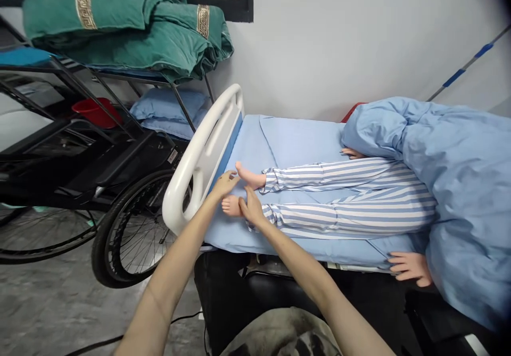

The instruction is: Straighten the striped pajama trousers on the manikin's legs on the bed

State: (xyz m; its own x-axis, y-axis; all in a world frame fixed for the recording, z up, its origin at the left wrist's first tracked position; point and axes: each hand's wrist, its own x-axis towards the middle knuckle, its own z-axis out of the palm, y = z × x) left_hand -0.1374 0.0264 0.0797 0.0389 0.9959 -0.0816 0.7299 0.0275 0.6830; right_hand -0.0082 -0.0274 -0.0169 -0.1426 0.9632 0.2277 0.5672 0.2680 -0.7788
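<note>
A manikin in blue-and-white striped trousers [359,220] lies on a bed with a light blue sheet [303,132], its bare feet towards the white footboard [179,185]. My right hand [253,208] rests over the ankle of the near foot [230,206], thumb and fingers on either side of it. Just short of the far foot [250,176], my left hand [225,182] is open, fingers apart and pointing at its toes. Whether those fingertips touch the foot is hard to see.
A bunched blue quilt [459,185] covers the manikin's upper body; one manikin hand [411,266] hangs over the near edge. Left of the footboard stand a wheelchair wheel [136,228] and a rack with green folded bedding [131,31], blue pillows [171,106] and a red basin [97,112].
</note>
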